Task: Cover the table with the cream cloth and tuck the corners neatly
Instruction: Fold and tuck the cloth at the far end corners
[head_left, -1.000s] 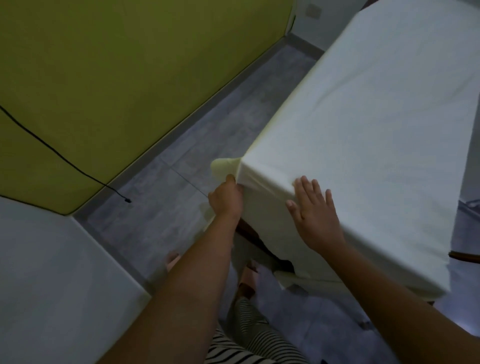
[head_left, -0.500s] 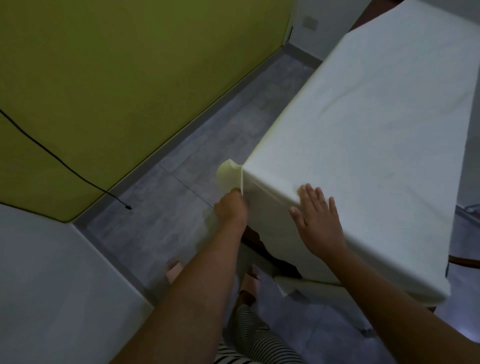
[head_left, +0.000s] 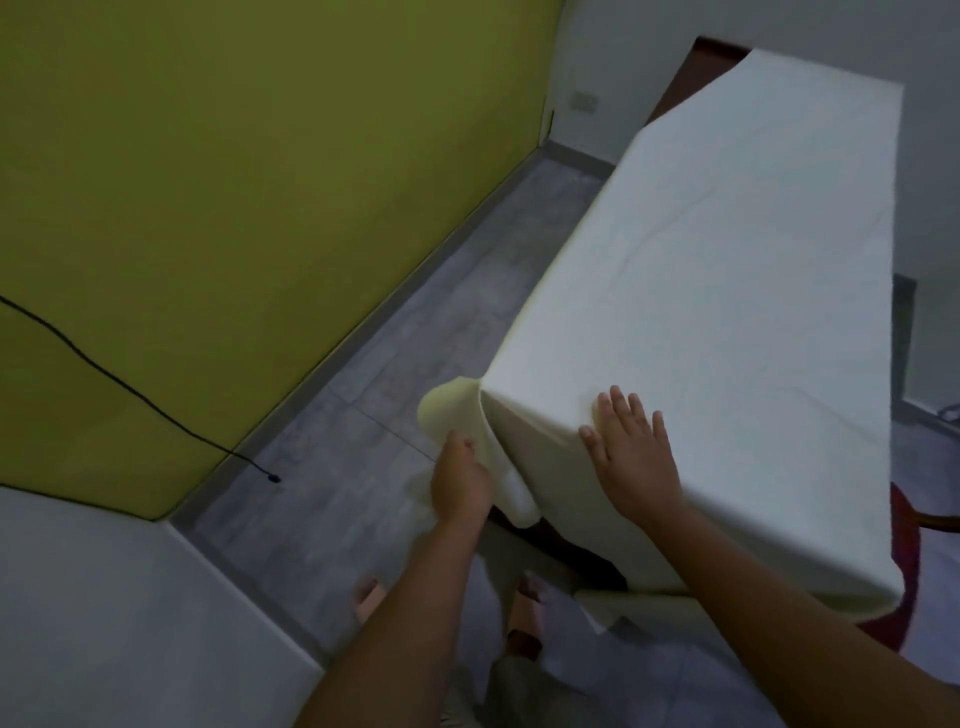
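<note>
A long rectangular dark-brown wooden table (head_left: 691, 78) stands on a grey tiled floor (head_left: 415, 332) and is almost wholly covered by a smooth cream fabric cloth (head_left: 727, 291). The cloth lies flat over the tabletop and hangs down over its near edge and left edge. At the near left corner it bunches into a loose fold. Bare wood shows only at the far left corner.

We have one camera, worn on the head. It looks forward and down, close over the near corner of the table (head_left: 696, 62) and floor (head_left: 363, 415).
</note>
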